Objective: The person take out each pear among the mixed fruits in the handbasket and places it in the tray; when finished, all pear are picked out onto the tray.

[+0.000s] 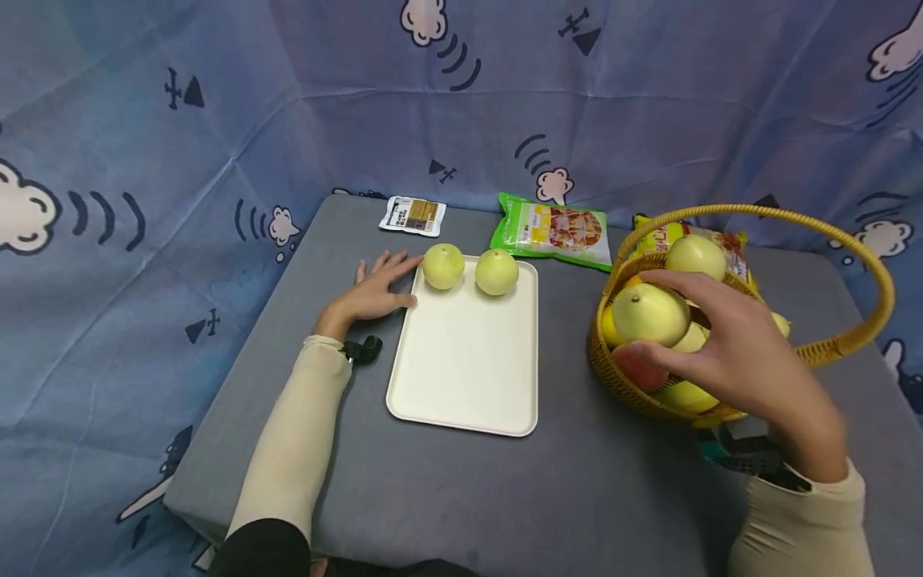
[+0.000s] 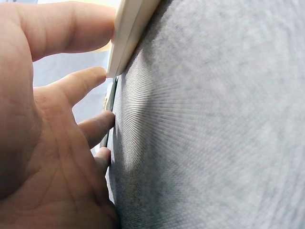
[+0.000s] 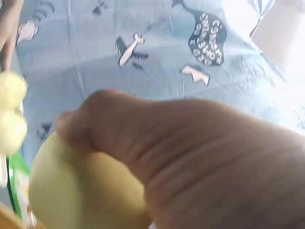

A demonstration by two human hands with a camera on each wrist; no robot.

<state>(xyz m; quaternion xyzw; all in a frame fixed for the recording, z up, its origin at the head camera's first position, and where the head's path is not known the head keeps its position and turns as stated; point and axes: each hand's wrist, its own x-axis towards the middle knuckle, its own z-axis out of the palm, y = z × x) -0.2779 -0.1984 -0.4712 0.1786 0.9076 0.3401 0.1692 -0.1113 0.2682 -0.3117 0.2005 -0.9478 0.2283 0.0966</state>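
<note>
My left hand (image 1: 369, 293) lies on the cloth with straight, spread fingers. Its thumb and index finger touch the left edge of the white tray (image 1: 469, 361), as the left wrist view also shows. At the tray's far end sit two pale green round fruits, one on the left (image 1: 443, 266) and one on the right (image 1: 497, 272). My right hand (image 1: 743, 344) grips another pale green round fruit (image 1: 650, 315) between thumb and fingers, over the wicker basket (image 1: 618, 386). Inside the basket are a red fruit (image 1: 638, 370) and several pale green ones, partly hidden by the hand.
The basket's tall handle (image 1: 876, 272) leans out to the right. Along the table's back lie a small white packet (image 1: 413, 215), a green bag (image 1: 554, 231) and a yellow-red bag (image 1: 731, 248) behind the basket. A patterned cloth (image 1: 461, 120) hangs behind the grey table.
</note>
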